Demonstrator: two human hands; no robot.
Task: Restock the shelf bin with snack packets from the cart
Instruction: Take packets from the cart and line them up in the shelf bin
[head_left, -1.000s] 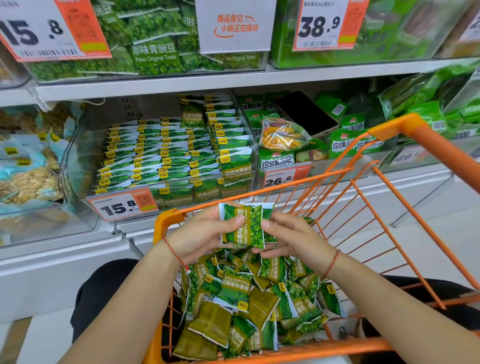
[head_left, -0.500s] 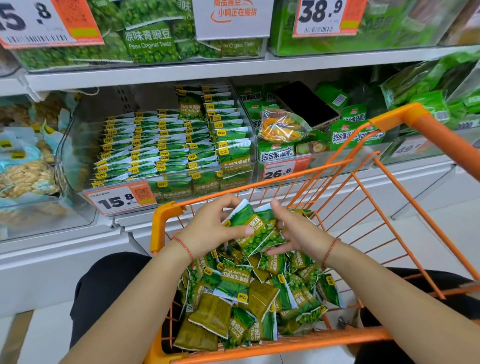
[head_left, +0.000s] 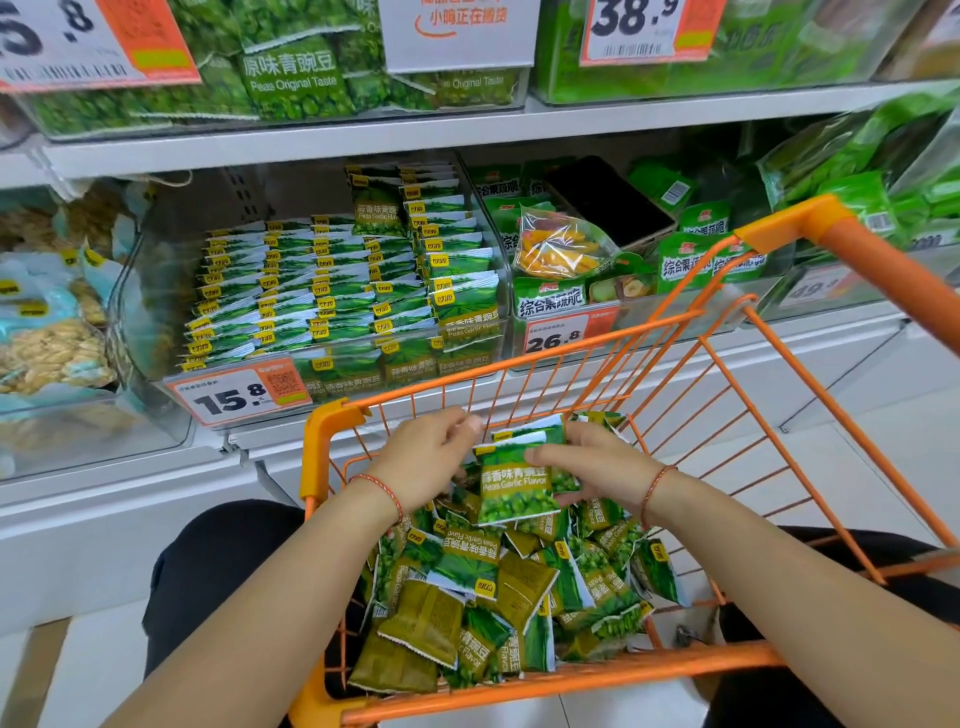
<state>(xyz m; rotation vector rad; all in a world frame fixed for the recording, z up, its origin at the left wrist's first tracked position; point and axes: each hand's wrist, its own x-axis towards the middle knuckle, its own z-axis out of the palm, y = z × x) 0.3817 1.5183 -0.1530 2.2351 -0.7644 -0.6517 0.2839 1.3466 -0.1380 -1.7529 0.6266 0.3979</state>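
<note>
Now | my right hand fingers are pinching pea packets | left hand is curling empty | cart is holding loose packets | shelf bin is carrying neat rows.

A green garlic-pea packet is held face-up over loose packets heaped in the orange cart; at eleven o'clock, the clear shelf bin is filled with neat rows.

The orange wire cart carries a loose heap of green garlic pea packets on its floor; the white shelf behind it bears a clear bin of upright garlic pea packets in rows, with a 15.8 price tag on its front; just to its right sits a bin of mixed crisp packets; the upper shelf holds bins of original pea bags
</note>
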